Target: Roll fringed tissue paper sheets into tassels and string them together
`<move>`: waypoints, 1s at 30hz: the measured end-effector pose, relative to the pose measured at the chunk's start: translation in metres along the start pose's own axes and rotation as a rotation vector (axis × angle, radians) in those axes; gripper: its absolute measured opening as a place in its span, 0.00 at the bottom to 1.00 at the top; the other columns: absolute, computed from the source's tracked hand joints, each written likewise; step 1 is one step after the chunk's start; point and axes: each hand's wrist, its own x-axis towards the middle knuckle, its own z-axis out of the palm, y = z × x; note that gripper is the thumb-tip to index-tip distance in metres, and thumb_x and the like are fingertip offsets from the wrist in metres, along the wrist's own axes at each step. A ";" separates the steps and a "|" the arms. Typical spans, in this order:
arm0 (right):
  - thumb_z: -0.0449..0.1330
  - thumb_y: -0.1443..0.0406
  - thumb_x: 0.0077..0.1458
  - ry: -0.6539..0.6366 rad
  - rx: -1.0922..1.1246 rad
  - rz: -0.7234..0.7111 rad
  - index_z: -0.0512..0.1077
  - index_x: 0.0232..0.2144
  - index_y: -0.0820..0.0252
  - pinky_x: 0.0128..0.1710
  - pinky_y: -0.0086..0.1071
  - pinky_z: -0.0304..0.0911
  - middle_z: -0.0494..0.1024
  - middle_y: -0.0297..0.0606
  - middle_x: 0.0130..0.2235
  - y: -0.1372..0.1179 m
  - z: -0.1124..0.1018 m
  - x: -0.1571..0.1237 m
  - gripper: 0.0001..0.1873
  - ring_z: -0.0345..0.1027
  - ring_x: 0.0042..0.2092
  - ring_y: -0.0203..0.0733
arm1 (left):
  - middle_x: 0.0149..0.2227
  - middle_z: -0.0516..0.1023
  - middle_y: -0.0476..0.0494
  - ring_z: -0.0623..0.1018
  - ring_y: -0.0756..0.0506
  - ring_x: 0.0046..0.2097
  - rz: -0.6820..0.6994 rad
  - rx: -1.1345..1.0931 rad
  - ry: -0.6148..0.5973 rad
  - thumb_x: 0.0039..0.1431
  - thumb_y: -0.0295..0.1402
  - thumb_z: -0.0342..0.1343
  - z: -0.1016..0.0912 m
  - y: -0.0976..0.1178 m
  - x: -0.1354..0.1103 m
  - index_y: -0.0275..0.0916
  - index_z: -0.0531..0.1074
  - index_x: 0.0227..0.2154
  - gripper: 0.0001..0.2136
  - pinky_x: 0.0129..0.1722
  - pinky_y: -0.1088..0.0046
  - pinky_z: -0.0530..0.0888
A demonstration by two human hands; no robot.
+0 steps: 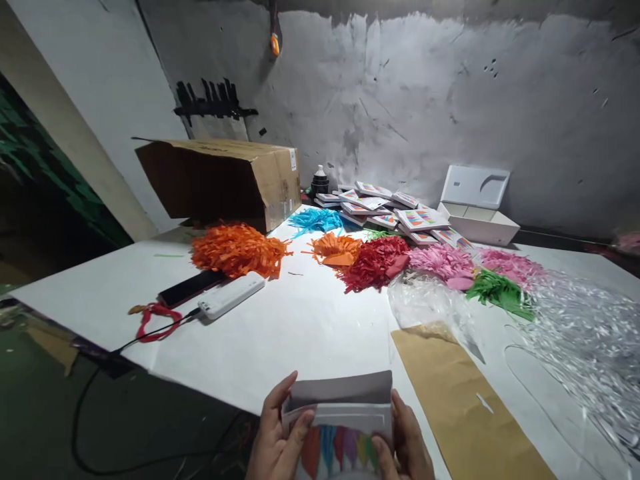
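Observation:
Between my two hands is a small cardboard box (345, 413) printed with a row of coloured tassels, its top flap standing up. My left hand (283, 433) grips its left side, thumb on the printed front. On the right side, my right hand (407, 440) holds it with the thumb low on the front. The box is at the near edge of the white table (310, 327); its lower part runs out of view. Beyond it lie bundles of cut paper fringe: orange (237, 250), a smaller orange one (336, 250), red (377, 263), blue (317, 219), pink (443, 260) and green (500, 291).
A large open carton (275, 180) stands at the back left. Several printed boxes (373, 203) are piled near the wall beside an open white box (480, 223). A power bank (233, 295), a phone (190, 288), brown paper (465, 400) and silver strands (590, 340) lie on the table.

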 end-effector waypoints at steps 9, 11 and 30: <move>0.50 0.58 0.70 0.036 0.182 0.150 0.49 0.71 0.45 0.42 0.40 0.78 0.81 0.44 0.50 0.009 -0.015 -0.014 0.30 0.80 0.47 0.49 | 0.47 0.81 0.41 0.79 0.35 0.49 -0.070 -0.151 -0.049 0.48 0.58 0.66 0.011 -0.023 -0.022 0.46 0.74 0.45 0.27 0.47 0.66 0.78; 0.52 0.58 0.69 0.037 0.181 0.170 0.50 0.70 0.40 0.43 0.43 0.78 0.81 0.41 0.52 0.005 -0.021 -0.012 0.31 0.80 0.47 0.50 | 0.48 0.82 0.40 0.79 0.35 0.50 -0.023 -0.124 -0.087 0.49 0.58 0.65 0.010 -0.019 -0.018 0.45 0.78 0.42 0.25 0.49 0.65 0.77; 0.61 0.55 0.65 0.078 0.476 0.140 0.66 0.58 0.42 0.53 0.23 0.66 0.78 0.35 0.55 -0.063 -0.054 0.142 0.21 0.73 0.55 0.36 | 0.34 0.78 0.49 0.74 0.53 0.26 1.068 0.190 -0.405 0.66 0.25 0.54 0.084 0.117 0.101 0.43 0.72 0.50 0.12 0.27 0.82 0.73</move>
